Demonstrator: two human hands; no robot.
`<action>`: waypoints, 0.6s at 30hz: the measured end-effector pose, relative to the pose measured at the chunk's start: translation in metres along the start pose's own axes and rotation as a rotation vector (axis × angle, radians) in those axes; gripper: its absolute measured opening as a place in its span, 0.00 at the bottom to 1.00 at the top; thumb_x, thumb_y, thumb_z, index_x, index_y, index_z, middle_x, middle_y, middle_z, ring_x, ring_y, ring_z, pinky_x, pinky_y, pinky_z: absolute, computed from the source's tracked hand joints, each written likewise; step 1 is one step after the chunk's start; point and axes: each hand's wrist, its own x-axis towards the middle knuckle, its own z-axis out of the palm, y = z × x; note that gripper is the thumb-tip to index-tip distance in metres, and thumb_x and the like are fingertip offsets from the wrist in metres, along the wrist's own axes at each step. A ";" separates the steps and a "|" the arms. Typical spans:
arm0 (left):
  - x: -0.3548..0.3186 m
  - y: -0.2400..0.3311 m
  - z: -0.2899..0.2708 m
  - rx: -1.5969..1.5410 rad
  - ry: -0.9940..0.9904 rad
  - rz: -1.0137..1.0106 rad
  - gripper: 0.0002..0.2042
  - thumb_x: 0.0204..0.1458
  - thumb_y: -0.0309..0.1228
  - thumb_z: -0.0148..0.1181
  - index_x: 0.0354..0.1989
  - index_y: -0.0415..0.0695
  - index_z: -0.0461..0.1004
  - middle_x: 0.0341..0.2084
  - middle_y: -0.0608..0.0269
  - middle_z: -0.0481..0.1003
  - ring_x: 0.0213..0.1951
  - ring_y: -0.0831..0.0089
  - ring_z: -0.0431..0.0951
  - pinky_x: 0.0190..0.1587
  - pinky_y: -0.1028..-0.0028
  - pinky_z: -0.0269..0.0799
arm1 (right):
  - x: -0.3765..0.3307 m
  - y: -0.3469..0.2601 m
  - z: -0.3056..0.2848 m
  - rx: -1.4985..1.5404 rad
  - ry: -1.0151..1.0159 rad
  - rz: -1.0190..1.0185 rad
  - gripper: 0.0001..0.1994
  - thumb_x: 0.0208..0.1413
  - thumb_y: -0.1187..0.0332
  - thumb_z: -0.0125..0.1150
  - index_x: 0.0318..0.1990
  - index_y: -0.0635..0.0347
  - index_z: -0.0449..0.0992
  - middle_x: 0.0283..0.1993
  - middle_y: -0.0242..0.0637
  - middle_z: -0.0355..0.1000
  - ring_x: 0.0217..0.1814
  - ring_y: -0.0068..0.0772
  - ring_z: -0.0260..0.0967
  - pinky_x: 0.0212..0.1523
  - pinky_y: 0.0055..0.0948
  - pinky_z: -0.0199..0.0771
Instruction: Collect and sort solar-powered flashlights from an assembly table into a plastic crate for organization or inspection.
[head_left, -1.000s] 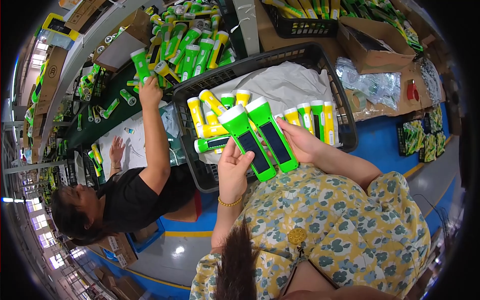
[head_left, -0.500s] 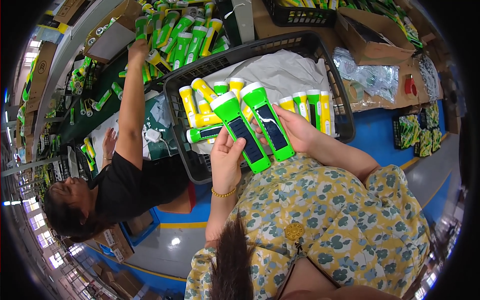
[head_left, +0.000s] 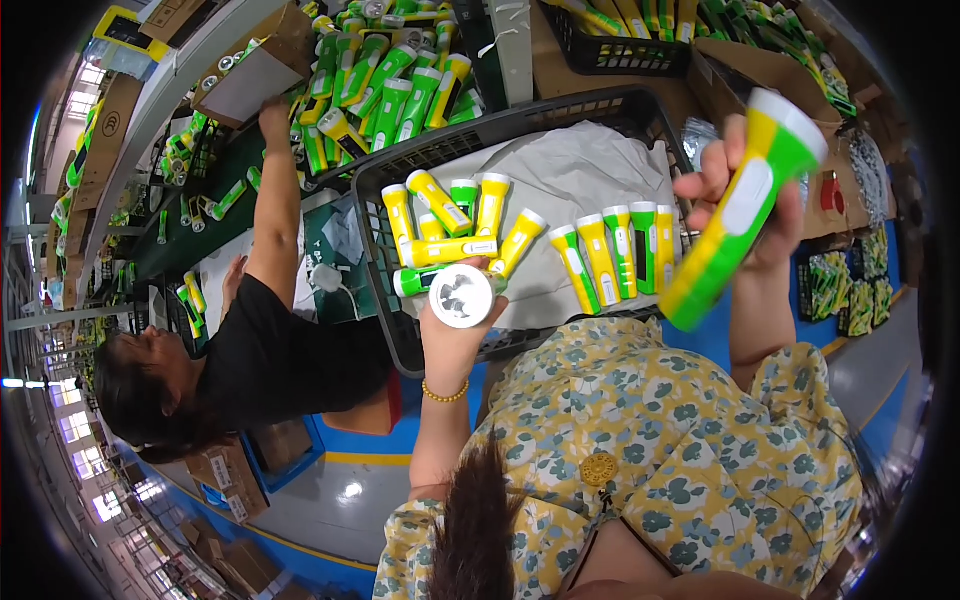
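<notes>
My left hand is closed around a flashlight, whose round white-rimmed lens faces up and hides most of its body. Out to the right and raised, my right hand grips a yellow-and-green flashlight with a white head and a white strip along its side. It is slightly blurred. Behind both hands stands a black plastic crate lined with a grey sheet. Inside it, several flashlights lie loosely at the left, and several more lie side by side at the right.
A co-worker in a black sleeve reaches toward a cardboard box at the far left. Beyond the crate is a heap of flashlights. Another black crate and an open carton stand at the far right.
The two flashlights were side by side, dark panels up. The left one has tipped lens-up; the right one has moved right and up and been turned to its white strip.
</notes>
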 end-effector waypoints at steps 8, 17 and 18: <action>0.001 0.022 -0.011 0.274 -0.151 0.489 0.25 0.34 0.21 0.71 0.45 0.38 0.69 0.42 0.57 0.73 0.49 0.62 0.72 0.55 0.62 0.65 | -0.011 0.018 -0.023 -0.632 0.358 0.166 0.27 0.49 0.54 0.62 0.49 0.64 0.64 0.47 0.46 0.67 0.53 0.47 0.67 0.48 0.36 0.73; 0.002 0.008 0.000 0.294 -0.024 0.466 0.18 0.35 0.20 0.66 0.39 0.40 0.73 0.39 0.60 0.76 0.50 0.61 0.72 0.61 0.59 0.55 | -0.062 0.091 -0.102 -1.441 0.494 0.695 0.26 0.44 0.57 0.66 0.47 0.65 0.68 0.45 0.48 0.72 0.49 0.41 0.70 0.50 0.32 0.67; 0.004 0.007 0.001 0.313 -0.029 0.497 0.18 0.35 0.19 0.65 0.38 0.41 0.73 0.39 0.60 0.76 0.50 0.61 0.72 0.61 0.59 0.55 | -0.074 0.097 -0.118 -1.497 0.501 0.749 0.28 0.43 0.56 0.67 0.48 0.66 0.67 0.44 0.50 0.72 0.49 0.44 0.70 0.49 0.34 0.68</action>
